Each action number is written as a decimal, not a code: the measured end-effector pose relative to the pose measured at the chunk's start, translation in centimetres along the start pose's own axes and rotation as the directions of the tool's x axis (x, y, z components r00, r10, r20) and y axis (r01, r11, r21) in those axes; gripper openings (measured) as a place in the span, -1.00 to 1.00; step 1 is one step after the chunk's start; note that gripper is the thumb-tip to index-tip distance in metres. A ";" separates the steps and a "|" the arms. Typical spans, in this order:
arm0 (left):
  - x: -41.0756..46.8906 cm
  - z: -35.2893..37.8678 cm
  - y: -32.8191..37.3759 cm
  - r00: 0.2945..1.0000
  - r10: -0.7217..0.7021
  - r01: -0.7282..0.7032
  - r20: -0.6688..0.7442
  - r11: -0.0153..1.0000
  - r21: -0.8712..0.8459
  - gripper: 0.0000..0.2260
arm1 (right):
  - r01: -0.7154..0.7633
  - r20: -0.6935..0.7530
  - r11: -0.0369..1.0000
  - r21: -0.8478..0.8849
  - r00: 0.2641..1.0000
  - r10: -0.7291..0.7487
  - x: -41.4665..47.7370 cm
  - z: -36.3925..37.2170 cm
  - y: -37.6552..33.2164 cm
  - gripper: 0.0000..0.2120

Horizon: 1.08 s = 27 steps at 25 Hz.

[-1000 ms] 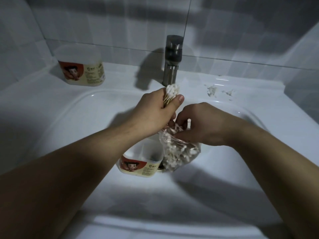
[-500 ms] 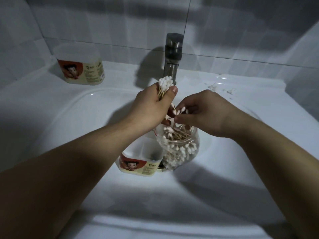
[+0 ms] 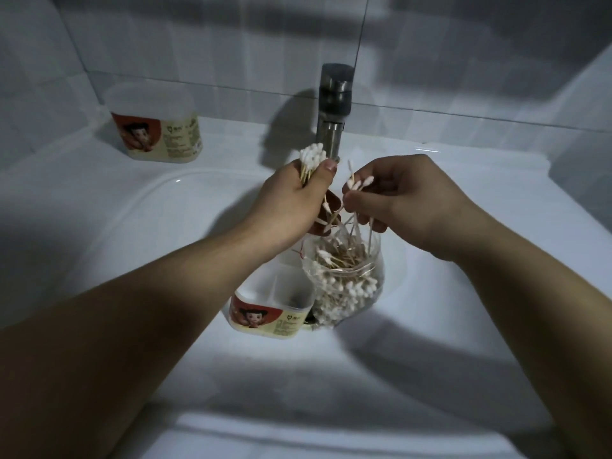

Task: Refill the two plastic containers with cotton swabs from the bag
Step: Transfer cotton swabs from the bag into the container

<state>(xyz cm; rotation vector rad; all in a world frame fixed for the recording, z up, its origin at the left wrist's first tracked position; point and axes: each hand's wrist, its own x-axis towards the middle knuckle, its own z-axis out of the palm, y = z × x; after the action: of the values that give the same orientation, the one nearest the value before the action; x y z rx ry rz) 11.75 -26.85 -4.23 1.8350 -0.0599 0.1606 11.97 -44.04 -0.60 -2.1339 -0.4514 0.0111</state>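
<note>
My left hand grips a bunch of cotton swabs, their white tips sticking up beside the thumb. My right hand pinches a few more swabs just above the clear bag, which stands open in the sink basin and holds many swabs. An open plastic container with a red cartoon label sits in the basin, touching the bag's left side and partly hidden by my left forearm. A second container with its lid on stands on the sink ledge at the back left.
A steel tap rises behind my hands at the back of the white sink. Tiled walls close in the back and left. The ledge slopes up at the right.
My right hand has lifted out of the bag with a few swabs and moved right. My left hand has shifted slightly with its bunch. The bag's mouth now stands wide.
</note>
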 end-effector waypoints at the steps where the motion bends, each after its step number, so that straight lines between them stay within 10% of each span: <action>1: 0.0 0.0 0.1 1.000 -0.013 0.013 -0.004 0.999 -0.044 -0.69 | -0.003 -0.009 1.000 0.028 1.000 0.003 0.0 0.1 0.0 -0.94; 27: -0.1 0.3 -0.2 0.955 0.051 0.015 0.293 0.975 -0.220 -0.82 | -0.036 -0.171 0.891 0.452 0.977 0.126 0.8 -0.7 0.2 -0.91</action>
<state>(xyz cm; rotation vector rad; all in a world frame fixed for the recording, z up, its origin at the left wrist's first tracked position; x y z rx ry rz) 11.67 -27.07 -4.54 1.6239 -0.2950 -0.1084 12.91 -44.39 -0.23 -1.6762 -0.2139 -0.0439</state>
